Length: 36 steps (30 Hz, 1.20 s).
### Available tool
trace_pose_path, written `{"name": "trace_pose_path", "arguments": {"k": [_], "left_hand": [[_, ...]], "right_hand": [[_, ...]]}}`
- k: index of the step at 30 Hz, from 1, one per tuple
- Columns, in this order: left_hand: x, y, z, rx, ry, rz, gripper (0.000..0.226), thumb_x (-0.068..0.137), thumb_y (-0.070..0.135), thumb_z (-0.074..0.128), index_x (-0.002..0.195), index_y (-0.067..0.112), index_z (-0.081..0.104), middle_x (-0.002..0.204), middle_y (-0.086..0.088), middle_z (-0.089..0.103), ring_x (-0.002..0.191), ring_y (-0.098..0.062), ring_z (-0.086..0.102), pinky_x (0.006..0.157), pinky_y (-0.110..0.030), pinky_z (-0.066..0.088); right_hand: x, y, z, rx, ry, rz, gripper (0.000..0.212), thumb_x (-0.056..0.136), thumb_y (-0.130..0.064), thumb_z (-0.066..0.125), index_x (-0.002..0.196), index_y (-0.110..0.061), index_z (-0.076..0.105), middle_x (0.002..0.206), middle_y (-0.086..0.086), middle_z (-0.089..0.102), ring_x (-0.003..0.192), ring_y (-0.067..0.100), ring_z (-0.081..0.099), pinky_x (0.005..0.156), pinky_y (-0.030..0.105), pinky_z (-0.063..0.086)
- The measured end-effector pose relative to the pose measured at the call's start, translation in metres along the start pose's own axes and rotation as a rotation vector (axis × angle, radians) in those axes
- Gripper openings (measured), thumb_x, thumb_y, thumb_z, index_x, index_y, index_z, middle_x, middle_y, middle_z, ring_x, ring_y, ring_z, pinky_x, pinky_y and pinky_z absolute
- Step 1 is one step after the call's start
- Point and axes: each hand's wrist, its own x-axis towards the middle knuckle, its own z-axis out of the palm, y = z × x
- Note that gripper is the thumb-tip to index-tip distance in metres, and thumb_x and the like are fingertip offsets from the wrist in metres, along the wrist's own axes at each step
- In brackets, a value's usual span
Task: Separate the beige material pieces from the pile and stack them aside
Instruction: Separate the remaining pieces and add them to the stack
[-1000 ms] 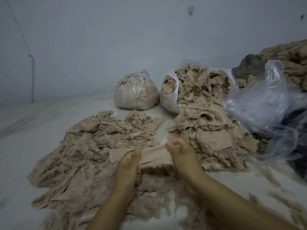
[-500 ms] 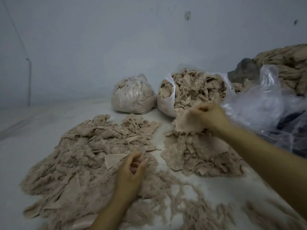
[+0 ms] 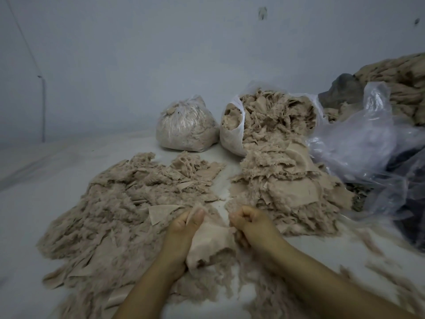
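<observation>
At the lower middle of the frame the left hand [image 3: 184,229] grips a beige piece [image 3: 210,245], thumb pressed over its upper edge and fingers curled behind it. The right hand [image 3: 249,221], just beside it, is clenched with its fingers curled round the piece's right edge; fluffy fibre hangs from the underside of the piece. Both hands look set to pull the piece free of the fluff.

Around and left of the hands spreads the pile [image 3: 119,217], a wide, low mass of fluff mixed with flat pieces, filling the lower left of the frame. Flat scraps show all through it, so I judge that much sorting is left.

Right of the hands, in the middle right, lies the stack [image 3: 289,187] of separated pieces, layered and spilling down from an open bag [image 3: 232,134] behind it. It is already tall, so a good share of the work seems done. The held piece is not yet on it.

Further back, at upper middle, a tied bag [image 3: 186,127] of fluff stands on the white floor [image 3: 34,203]. Loose clear plastic [image 3: 358,139] is bunched at the right edge, with more beige material heaped in the upper right corner.
</observation>
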Motion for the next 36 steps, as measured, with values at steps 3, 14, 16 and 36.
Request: {"name": "trace_pose_path", "arguments": {"k": [3, 14, 16, 36], "left_hand": [[0.0, 0.001, 0.001, 0.018, 0.018, -0.025, 0.027, 0.082, 0.032, 0.062, 0.097, 0.01, 0.068, 0.09, -0.009, 0.073, 0.082, -0.023, 0.07, 0.066, -0.029, 0.053], [0.001, 0.008, -0.005, -0.006, 0.12, -0.074, 0.026, 0.092, 0.029, 0.056, 0.102, 0.007, 0.066, 0.092, -0.013, 0.073, 0.079, -0.025, 0.07, 0.062, -0.031, 0.055], [0.0, 0.007, 0.001, -0.003, 0.092, -0.085, 0.027, 0.09, 0.031, 0.058, 0.1, 0.008, 0.066, 0.093, -0.013, 0.073, 0.082, -0.026, 0.069, 0.069, -0.034, 0.055], [-0.003, 0.012, 0.001, -0.098, 0.044, -0.143, 0.029, 0.085, 0.03, 0.062, 0.095, 0.003, 0.065, 0.087, -0.019, 0.072, 0.074, -0.029, 0.07, 0.058, -0.031, 0.056]], "right_hand": [[-0.006, 0.003, -0.017, -0.056, -0.097, 0.058, 0.037, 0.093, -0.018, 0.061, 0.058, -0.016, 0.049, 0.043, -0.006, 0.05, 0.035, 0.005, 0.039, 0.041, 0.017, 0.034], [-0.015, -0.005, -0.062, -0.526, -0.488, 0.128, 0.015, 0.081, -0.015, 0.075, 0.071, -0.022, 0.066, 0.062, -0.01, 0.06, 0.058, 0.005, 0.054, 0.058, 0.019, 0.045], [-0.014, -0.01, -0.051, -0.478, -0.485, 0.103, 0.02, 0.078, -0.021, 0.079, 0.095, -0.022, 0.068, 0.081, -0.006, 0.068, 0.07, 0.005, 0.06, 0.065, 0.019, 0.051], [-0.001, 0.011, 0.021, -0.029, -0.144, -0.099, 0.029, 0.091, -0.026, 0.063, 0.064, -0.02, 0.055, 0.045, -0.013, 0.049, 0.041, 0.0, 0.043, 0.047, 0.018, 0.034]]}}
